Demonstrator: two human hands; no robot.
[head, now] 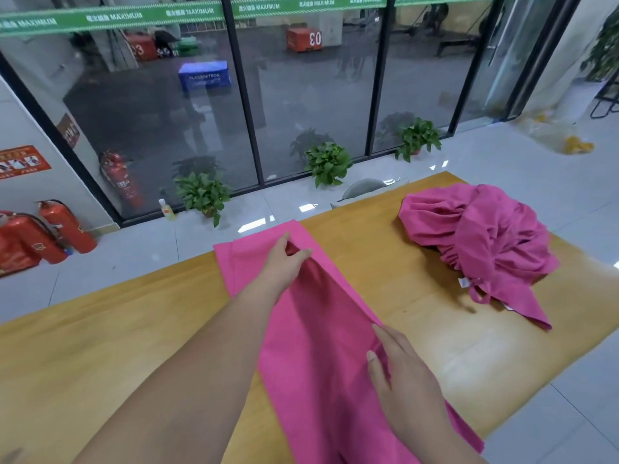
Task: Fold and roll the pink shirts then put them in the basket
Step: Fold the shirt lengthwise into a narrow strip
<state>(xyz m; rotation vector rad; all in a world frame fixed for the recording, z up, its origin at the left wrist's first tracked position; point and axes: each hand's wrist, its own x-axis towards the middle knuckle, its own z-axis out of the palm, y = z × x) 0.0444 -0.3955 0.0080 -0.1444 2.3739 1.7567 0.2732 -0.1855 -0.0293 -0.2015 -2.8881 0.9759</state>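
Head view caught the folding step: left hand [287, 262] pinched the far fold of the long pink fabric shirt [311, 329] lying on the yellow wooden desk [134, 329], right hand [405, 376] pressed it with straight fingers [388, 337]; I judged smoothing, then rolling, next.

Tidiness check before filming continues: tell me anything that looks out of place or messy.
The heap of pink shirts lies crumpled on the table, a white tag showing. The flat shirt overhangs the table's near edge. Nothing looks spilled or damaged.
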